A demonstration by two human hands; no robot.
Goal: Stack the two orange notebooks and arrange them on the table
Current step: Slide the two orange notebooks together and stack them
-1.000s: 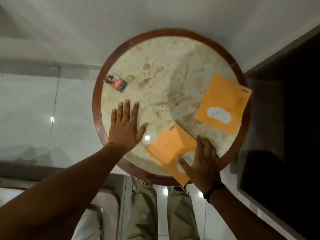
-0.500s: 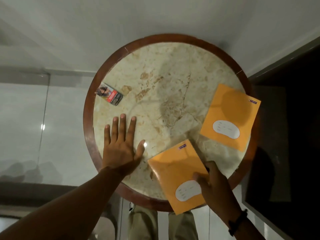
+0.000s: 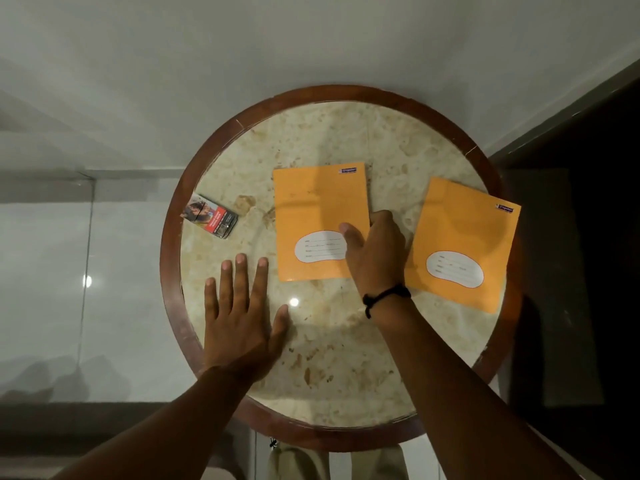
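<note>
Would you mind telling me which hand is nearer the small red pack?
Left. The left hand lies flat just below the pack; the right hand is across the table, on a notebook.

Round marble desk [image 3: 332, 358], wooden rim. Two orange notebooks: centre notebook [image 3: 318, 206] gripped by right hand [image 3: 375, 254]; right notebook [image 3: 464, 233] apart. Left hand [image 3: 239, 323] flat. Cigarette pack [image 3: 209, 216] left.

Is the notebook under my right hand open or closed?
Closed. The middle notebook lies flat, front cover up, white label showing; the right hand grips its right edge.
</note>
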